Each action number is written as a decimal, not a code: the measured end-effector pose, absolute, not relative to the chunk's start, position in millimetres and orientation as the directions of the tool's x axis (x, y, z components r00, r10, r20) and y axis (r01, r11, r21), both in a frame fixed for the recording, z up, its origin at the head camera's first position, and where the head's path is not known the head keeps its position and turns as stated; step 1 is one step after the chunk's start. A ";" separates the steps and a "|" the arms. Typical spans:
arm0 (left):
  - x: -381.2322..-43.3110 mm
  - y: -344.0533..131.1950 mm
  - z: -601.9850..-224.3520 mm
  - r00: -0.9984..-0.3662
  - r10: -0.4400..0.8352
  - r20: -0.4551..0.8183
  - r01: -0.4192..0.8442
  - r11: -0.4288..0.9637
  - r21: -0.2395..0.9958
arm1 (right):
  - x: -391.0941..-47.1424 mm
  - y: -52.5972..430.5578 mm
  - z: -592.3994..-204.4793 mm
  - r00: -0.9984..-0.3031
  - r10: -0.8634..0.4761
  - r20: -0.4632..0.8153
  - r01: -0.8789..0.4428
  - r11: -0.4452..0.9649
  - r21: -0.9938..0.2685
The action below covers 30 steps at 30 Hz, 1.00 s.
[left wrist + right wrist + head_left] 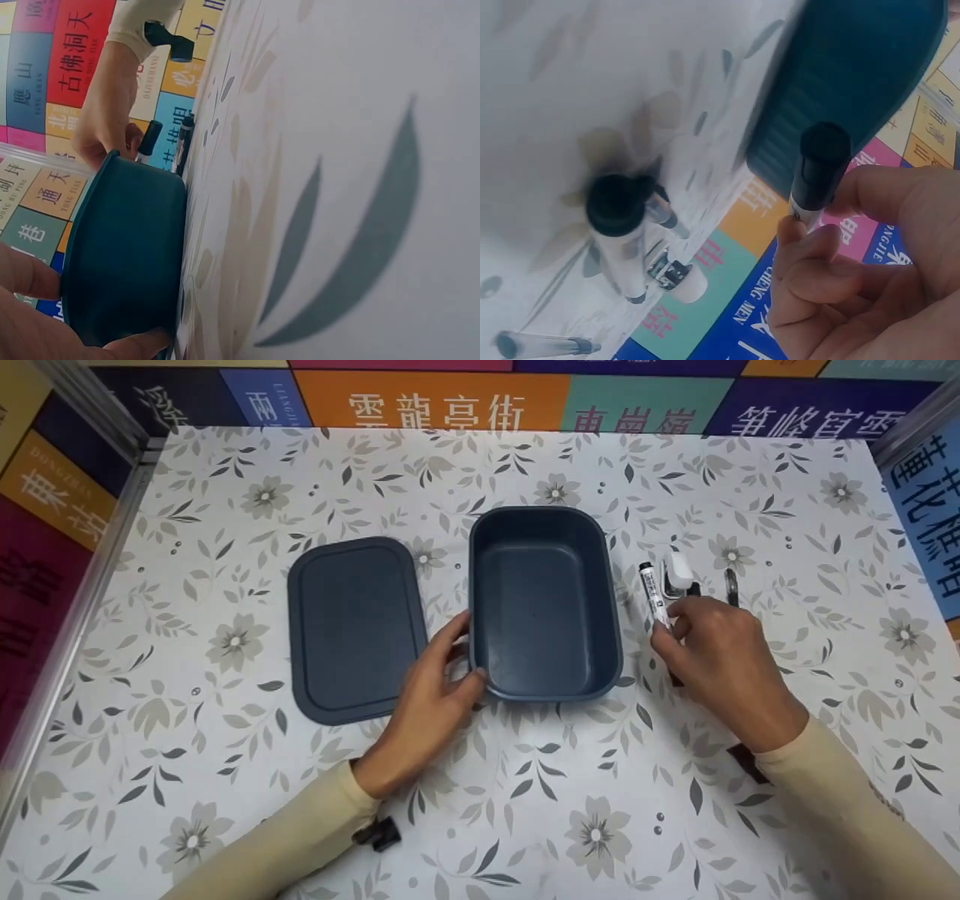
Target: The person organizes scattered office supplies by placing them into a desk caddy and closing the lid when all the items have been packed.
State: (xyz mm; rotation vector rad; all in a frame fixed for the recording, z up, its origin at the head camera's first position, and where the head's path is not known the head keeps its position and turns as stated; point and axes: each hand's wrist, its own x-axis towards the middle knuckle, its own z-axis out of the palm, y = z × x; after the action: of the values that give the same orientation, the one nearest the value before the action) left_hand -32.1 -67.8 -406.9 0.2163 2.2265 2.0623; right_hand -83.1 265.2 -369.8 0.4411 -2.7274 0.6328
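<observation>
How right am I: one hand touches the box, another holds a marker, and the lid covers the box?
Not quite: in the head view, the lid lies beside the box. The left hand touches the box, the right hand holds the marker.

left sleeve (292,840): beige, wrist-length | right sleeve (847,802): matching | left black fitting (379,834), right black fitting (171,41): blocky, details unclear

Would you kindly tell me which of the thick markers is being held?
The black-capped marker pinched in the right hand's grip, beside the container; the other thick marker lies on the table, unheld.
</observation>
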 end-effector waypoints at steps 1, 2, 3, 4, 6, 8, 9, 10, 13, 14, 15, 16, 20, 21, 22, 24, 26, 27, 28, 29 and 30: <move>-32.0 -67.8 -407.0 -0.985 0.171 0.020 0.032 0.066 0.997 | -83.9 264.5 -368.5 -0.909 -0.218 0.357 -0.357 0.849 -0.390; -31.7 -67.8 -406.9 -0.985 0.171 0.017 0.028 0.060 0.998 | -84.9 263.7 -367.0 -0.914 -0.208 0.348 -0.348 0.843 -0.410; -31.6 -67.9 -407.2 -0.985 0.172 0.017 0.026 0.053 0.998 | -86.0 263.0 -365.4 -0.922 -0.196 0.334 -0.335 0.837 -0.433; -31.6 -67.9 -407.6 -0.985 0.174 0.015 0.023 0.045 0.999 | -87.0 262.4 -363.9 -0.931 -0.184 0.316 -0.320 0.830 -0.457; -31.4 -68.3 -408.0 -0.985 0.175 0.014 0.022 0.041 0.999 | -89.0 261.4 -360.6 -0.948 -0.163 0.272 -0.285 0.812 -0.509; -31.4 -68.5 -407.5 -0.984 0.175 0.015 0.023 0.043 0.999 | -90.6 260.5 -357.0 -0.964 -0.143 0.225 -0.247 0.797 -0.552; -31.6 -68.6 -407.3 -0.984 0.176 0.016 0.024 0.044 0.999 | -91.4 260.0 -355.2 -0.970 -0.135 0.201 -0.228 0.788 -0.571; -31.8 -68.6 -406.9 -0.984 0.179 0.019 0.028 0.046 0.999 | -91.9 259.4 -353.2 -0.976 -0.130 0.177 -0.210 0.780 -0.589; -32.1 -68.6 -406.4 -0.983 0.183 0.029 0.039 0.052 0.998 | -93.8 256.4 -347.7 -0.985 -0.123 0.120 -0.171 0.762 -0.625; -32.4 -68.6 -406.6 -0.982 0.184 0.031 0.042 0.052 0.998 | -94.7 254.9 -346.1 -0.986 -0.127 0.108 -0.167 0.757 -0.632; -32.5 -68.6 -406.6 -0.982 0.185 0.034 0.045 0.052 0.998 | -95.6 253.4 -344.7 -0.987 -0.130 0.099 -0.163 0.751 -0.640; -32.4 -68.7 -406.8 -0.982 0.185 0.037 0.048 0.054 0.997 | -96.6 251.3 -343.7 -0.986 -0.136 0.095 -0.165 0.746 -0.645; -32.3 -68.7 -406.8 -0.982 0.182 0.043 0.054 0.059 0.997 | -101.8 242.2 -340.6 -0.985 -0.152 0.087 -0.171 0.727 -0.664; -32.2 -68.6 -406.7 -0.982 0.182 0.044 0.056 0.062 0.997 | -103.2 239.9 -339.9 -0.985 -0.154 0.081 -0.168 0.724 -0.669; -32.2 -68.6 -406.6 -0.982 0.181 0.042 0.054 0.062 0.997 | -104.6 237.7 -339.3 -0.985 -0.155 0.071 -0.162 0.721 -0.674; -32.0 -68.7 -406.3 -0.983 0.181 0.037 0.049 0.060 0.997 | -108.0 233.5 -338.3 -0.987 -0.155 0.053 -0.149 0.714 -0.684; -32.2 -68.5 -406.2 -0.983 0.178 0.035 0.049 0.074 0.996 | -111.4 230.2 -337.8 -0.987 -0.158 0.041 -0.142 0.710 -0.690; -32.3 -68.4 -406.0 -0.984 0.177 0.033 0.048 0.082 0.995 | -113.0 228.7 -337.8 -0.986 -0.161 0.035 -0.140 0.709 -0.692; -32.3 -68.4 -405.8 -0.984 0.177 0.031 0.047 0.088 0.995 | -114.7 227.4 -337.9 -0.986 -0.164 0.031 -0.139 0.707 -0.694; -32.4 -68.4 -405.6 -0.984 0.174 0.031 0.049 0.102 0.994 | -116.5 226.0 -338.1 -0.986 -0.166 0.030 -0.140 0.706 -0.694; -32.5 -68.4 -405.4 -0.985 0.171 0.031 0.051 0.115 0.992 | -118.2 224.7 -338.4 -0.985 -0.170 0.030 -0.143 0.707 -0.693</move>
State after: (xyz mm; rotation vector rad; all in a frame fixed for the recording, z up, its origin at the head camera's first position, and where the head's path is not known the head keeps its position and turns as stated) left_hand -32.5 -68.4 -405.4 0.2277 2.2756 2.0184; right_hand -118.2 224.7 -338.4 0.2687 -2.9355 1.1872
